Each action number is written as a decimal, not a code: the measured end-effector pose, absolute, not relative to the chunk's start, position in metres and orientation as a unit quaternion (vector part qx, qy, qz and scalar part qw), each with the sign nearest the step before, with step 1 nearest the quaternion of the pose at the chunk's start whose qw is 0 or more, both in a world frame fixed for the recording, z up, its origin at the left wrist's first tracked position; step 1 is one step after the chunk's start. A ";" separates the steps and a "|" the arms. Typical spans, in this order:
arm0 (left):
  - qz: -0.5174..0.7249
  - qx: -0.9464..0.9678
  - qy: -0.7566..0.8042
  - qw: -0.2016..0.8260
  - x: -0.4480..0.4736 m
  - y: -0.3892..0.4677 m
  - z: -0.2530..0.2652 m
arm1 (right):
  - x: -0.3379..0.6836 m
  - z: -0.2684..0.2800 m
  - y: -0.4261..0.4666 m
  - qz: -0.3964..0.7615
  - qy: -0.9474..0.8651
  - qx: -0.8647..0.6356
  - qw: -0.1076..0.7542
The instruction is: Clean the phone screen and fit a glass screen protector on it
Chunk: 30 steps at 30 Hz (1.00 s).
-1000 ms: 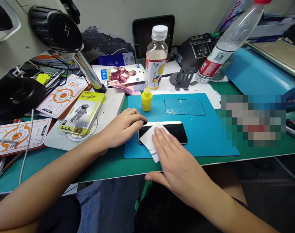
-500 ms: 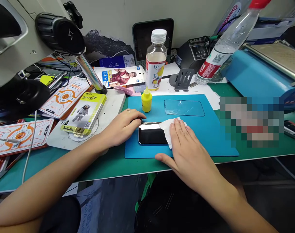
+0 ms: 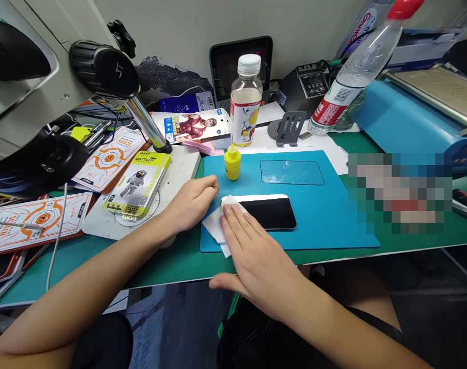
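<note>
A: Layout?
B: Broad green bench top (image 3: pixel 160 269) under everything. On top, flat rectangular blue mat (image 3: pixel 333 215), long sides left to right.
A: Hands?
B: Right hand (image 3: pixel 252 251) from near right, palm down, four straight fingers side by side, pressed flat, thumb stuck out left. Left hand (image 3: pixel 191 205) at left edge of mat, fingers curled in; cannot tell if pinching anything.
A: Phone?
B: Black-screened rectangular phone (image 3: pixel 277 212), flat on near half of mat, long axis left to right. Left end covered, right end bare.
A: Versus hands?
B: To the right of left hand; just beside, contact unclear. On far side of right palm, right fingertips over left end, right forearm slanting across long axis. Right hand nearer.
A: Smaller stuff?
B: Clear rectangular sheet with thin black border (image 3: pixel 292 172), on far side of phone, roughly parallel. Folded white cloth (image 3: pixel 214 225) between right fingers and phone, spilling left onto mat. Squat yellow bottle (image 3: pixel 232 166), upright, left of sheet.
</note>
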<state>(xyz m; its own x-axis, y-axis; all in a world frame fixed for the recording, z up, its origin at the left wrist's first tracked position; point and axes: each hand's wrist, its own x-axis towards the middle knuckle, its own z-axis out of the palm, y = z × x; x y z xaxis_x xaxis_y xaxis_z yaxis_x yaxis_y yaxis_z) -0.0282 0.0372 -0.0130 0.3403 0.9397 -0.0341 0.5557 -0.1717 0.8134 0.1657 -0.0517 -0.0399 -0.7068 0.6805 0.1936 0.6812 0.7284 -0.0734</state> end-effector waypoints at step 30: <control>0.252 0.716 0.537 0.367 -0.026 0.036 -0.012 | 0.157 -0.049 -0.062 -0.040 -0.894 -0.433 0.111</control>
